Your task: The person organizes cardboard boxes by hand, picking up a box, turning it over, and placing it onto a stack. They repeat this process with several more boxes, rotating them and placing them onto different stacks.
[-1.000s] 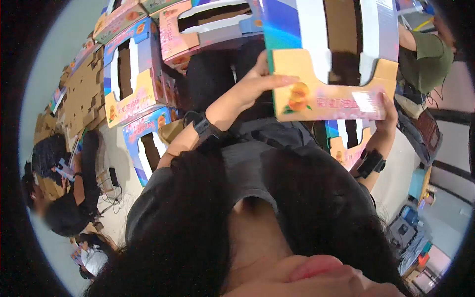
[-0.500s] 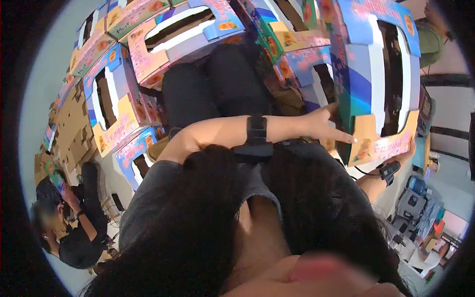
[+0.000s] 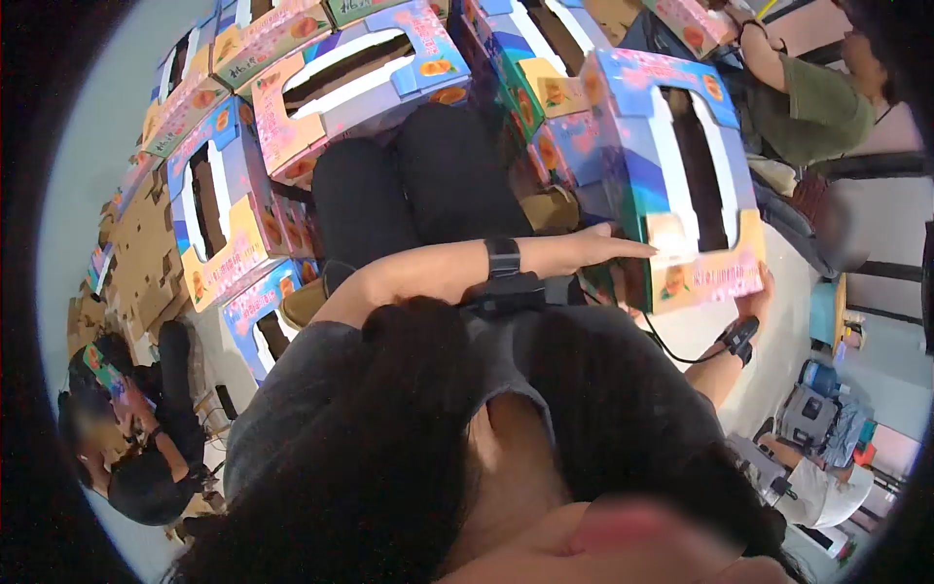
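A blue and pink cardboard carton [image 3: 715, 280] printed with peaches is held at my right side, its slotted top facing me. My left hand [image 3: 608, 248] grips its near left corner, one finger stretched over the orange flap. My right hand [image 3: 763, 295] holds the near right edge, its fingers partly hidden by the carton. Close beyond it stands a similar carton [image 3: 545, 88] with a slot. Another carton [image 3: 336, 88] is in front of my knees, and one more carton [image 3: 238, 219] stands to the left of my legs.
At the upper right a person in a green shirt [image 3: 822, 112] reaches toward a pink carton [image 3: 686, 24]. A person in black [image 3: 156, 487] sits at the lower left, a phone in the hands. Flattened brown cardboard [image 3: 146, 258] lies at the left.
Both my hands have brought the carton left, and it now sits a little lower and more tilted in view. The person in green now shows more fully at the upper right.
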